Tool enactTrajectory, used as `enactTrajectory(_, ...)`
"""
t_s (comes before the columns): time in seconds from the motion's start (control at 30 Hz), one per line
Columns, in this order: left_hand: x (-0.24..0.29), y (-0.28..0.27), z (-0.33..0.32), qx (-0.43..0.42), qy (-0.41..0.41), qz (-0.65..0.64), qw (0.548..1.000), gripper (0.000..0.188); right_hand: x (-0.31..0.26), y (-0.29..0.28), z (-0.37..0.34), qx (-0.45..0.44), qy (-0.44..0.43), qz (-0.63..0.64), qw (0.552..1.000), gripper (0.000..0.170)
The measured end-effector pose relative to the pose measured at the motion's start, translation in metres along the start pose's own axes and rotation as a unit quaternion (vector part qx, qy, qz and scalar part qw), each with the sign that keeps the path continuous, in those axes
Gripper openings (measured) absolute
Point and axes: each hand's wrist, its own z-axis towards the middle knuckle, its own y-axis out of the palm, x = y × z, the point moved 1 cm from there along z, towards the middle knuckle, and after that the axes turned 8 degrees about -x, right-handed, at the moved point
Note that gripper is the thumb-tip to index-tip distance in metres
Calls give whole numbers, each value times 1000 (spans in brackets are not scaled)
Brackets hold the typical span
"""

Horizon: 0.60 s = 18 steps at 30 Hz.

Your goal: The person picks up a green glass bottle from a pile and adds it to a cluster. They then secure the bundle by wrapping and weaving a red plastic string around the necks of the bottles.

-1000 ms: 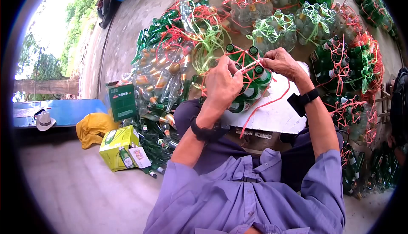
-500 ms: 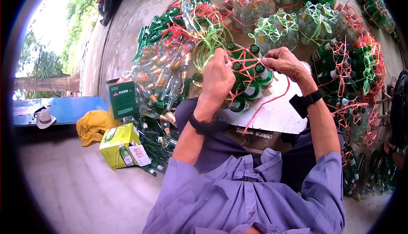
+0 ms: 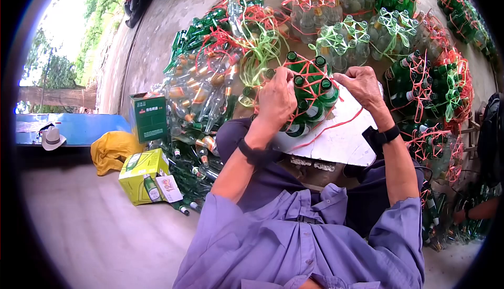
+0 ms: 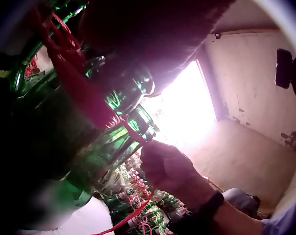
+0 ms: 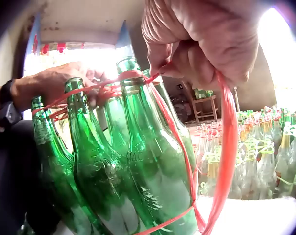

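A bundle of green glass bottles (image 3: pixel 313 111) stands on a white-topped stool (image 3: pixel 354 144) before the person, red plastic twine (image 5: pixel 229 142) laced around its necks. My right hand (image 3: pixel 362 86) pinches the twine between thumb and curled fingers, just right of the necks; in the right wrist view that hand (image 5: pixel 201 41) is above the nearest bottle's mouth, with a flat length of twine hanging down. At the bundle's left side, my left hand (image 3: pixel 275 97) holds twine at the necks with bent fingers. Its fingertips are partly hidden behind bottles in the right wrist view.
Twine-tied bundles of clear bottles (image 3: pixel 344 39) and green bottles (image 3: pixel 404 73) stand behind and to the right. Loose bottles (image 3: pixel 197 94) lie heaped at left, beside a green carton (image 3: pixel 150 118), a yellow-green box (image 3: pixel 144 176) and a yellow cloth (image 3: pixel 113 152). Another person's arm (image 3: pixel 480 210) reaches in at right.
My right hand has drawn right, away from the bottle necks, with the twine. My left hand has shifted slightly right toward the bundle. Another person's forearm has come into view at the right edge.
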Motion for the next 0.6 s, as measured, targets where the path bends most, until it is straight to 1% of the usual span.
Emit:
enactTrajectory(0.07, 8, -4, -14, -2, 26, -24, 999, 29, 0, 0, -5, 7, 4, 9, 1000, 52)
enactTrajectory(0.1, 13, -4, -21, 1, 26, -25, 999, 29, 1, 0, -8, 13, 10, 21, 1000, 54)
enactTrajectory(0.17, 24, -4, -38, 39, 121, 77, 989, 46, 2, 3, -10, 17, 19, 16, 1000, 54)
enactTrajectory(0.2, 27, -5, -47, -11, 86, 99, 991, 59, 2, 4, -11, 23, 19, 20, 999, 53)
enactTrajectory(0.23, 29, -5, -56, -7, 85, 99, 991, 59, 2, 5, -12, 28, 18, 24, 999, 52)
enactTrajectory(0.3, 30, -3, -69, 4, 93, 187, 978, 62, 6, 7, -11, 24, 18, 24, 999, 51)
enactTrajectory(0.33, 20, 2, -73, 12, 85, 199, 976, 67, 6, 7, -11, 23, 22, 27, 999, 51)
enactTrajectory(0.47, 8, -2, -78, 16, 101, 173, 980, 68, 4, 6, -19, 19, -1, 20, 1000, 48)
enactTrajectory(0.53, 5, -8, -74, -21, 114, 189, 975, 68, 7, 3, -25, 23, 12, -30, 999, 47)
enactTrajectory(0.57, 0, -13, -73, -20, 113, 187, 976, 68, 8, 2, -30, 22, 13, -31, 999, 47)
enactTrajectory(0.6, -7, -19, -71, -28, 131, 172, 976, 69, 7, 1, -37, 24, -30, -65, 997, 47)
